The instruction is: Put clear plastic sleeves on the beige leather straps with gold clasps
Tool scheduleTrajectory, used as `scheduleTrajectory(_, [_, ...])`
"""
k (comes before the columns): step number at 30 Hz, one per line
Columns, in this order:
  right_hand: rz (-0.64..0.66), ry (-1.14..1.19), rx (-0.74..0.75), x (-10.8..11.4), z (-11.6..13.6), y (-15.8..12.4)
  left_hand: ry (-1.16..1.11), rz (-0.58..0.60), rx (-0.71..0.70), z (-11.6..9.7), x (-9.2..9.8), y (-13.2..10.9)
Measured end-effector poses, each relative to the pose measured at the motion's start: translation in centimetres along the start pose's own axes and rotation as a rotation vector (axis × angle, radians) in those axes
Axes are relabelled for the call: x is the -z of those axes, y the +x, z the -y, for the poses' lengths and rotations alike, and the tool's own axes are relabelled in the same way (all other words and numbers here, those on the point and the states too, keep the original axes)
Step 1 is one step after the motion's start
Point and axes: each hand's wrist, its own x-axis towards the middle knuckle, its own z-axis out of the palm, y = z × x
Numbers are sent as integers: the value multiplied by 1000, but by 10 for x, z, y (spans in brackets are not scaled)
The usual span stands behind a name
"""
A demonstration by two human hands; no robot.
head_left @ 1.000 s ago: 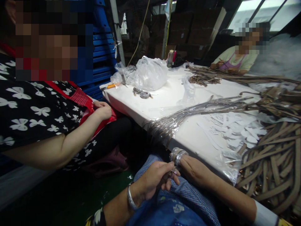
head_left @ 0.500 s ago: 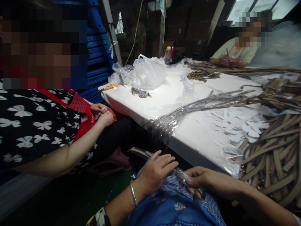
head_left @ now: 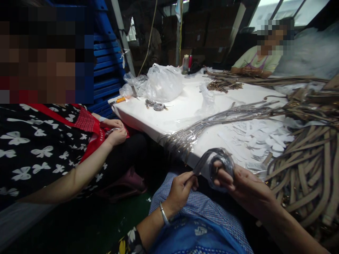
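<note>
A dark strap in clear plastic (head_left: 228, 159) is rolled into a loose coil above my lap, by the table's near edge. My right hand (head_left: 233, 180) holds this coil, its fingers passing through the middle. From the coil a free length runs down to the left, where my left hand (head_left: 182, 188) pinches it between thumb and fingers. Just beyond, plastic-wrapped straps (head_left: 190, 134) hang over the edge of the white table (head_left: 148, 123). Two small coiled straps (head_left: 158, 106) lie farther back on the tabletop.
Brown straps (head_left: 304, 169) are heaped at the right, beside white paper tags (head_left: 270, 139). A plastic bag (head_left: 165, 83), an orange cutter (head_left: 119, 100) and a bottle (head_left: 185, 64) stand or lie farther back. One person sits close at left, another across the table.
The strap is now raised and coiled around my right fingers. My left hand, spread before, has closed on its free length. The view has shifted slightly.
</note>
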Motion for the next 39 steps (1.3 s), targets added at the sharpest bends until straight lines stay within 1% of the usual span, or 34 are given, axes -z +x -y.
scheduleTrajectory(2, [-109,-111,140,-4,-2,6,-42,3,60,-7,-10,-3])
scheduleTrajectory(4, [-172,-196,266,-6,-7,11,-84,5,93,-15,-18,-6])
scheduleTrajectory(7, [-187,-341,389,-1,-20,14,-201,56,166,-27,-24,-10])
scheduleTrajectory(10, [-173,-628,468,7,-34,13,-294,123,261,-39,-25,-14])
scheduleTrajectory(12, [-130,-813,509,11,-43,12,-348,150,302,-44,-23,-15])
scheduleTrajectory(14, [-51,-916,507,14,-50,12,-423,171,346,-48,-20,-14])
scheduleTrajectory(19, [92,-949,457,21,-61,10,-631,203,498,-53,-10,-10])
scheduleTrajectory(23, [240,-1015,477,25,-53,6,-752,208,603,-51,-4,-8])
scheduleTrajectory(25, [301,-1052,496,25,-45,3,-762,249,653,-48,-2,-6])
scheduleTrajectory(27, [334,-1061,493,25,-39,0,-760,302,712,-46,0,-5])
scheduleTrajectory(29, [317,-1036,477,26,-37,-3,-773,358,783,-46,1,-3])
scheduleTrajectory(31, [272,-973,472,26,-38,-6,-794,401,837,-49,2,-1])
scheduleTrajectory(33, [189,-869,450,25,-43,-8,-797,436,840,-55,2,2])
scheduleTrajectory(34, [128,-788,411,24,-46,-9,-782,446,813,-59,2,4])
scheduleTrajectory(35, [57,-677,352,22,-50,-9,-746,436,757,-63,2,6])
scheduleTrajectory(36, [-19,-531,282,19,-54,-9,-684,394,672,-67,2,8])
scheduleTrajectory(37, [-90,-361,220,16,-58,-9,-590,316,565,-70,1,9])
scheduleTrajectory(39, [-196,-21,159,9,-63,-6,-324,102,329,-74,-1,12])
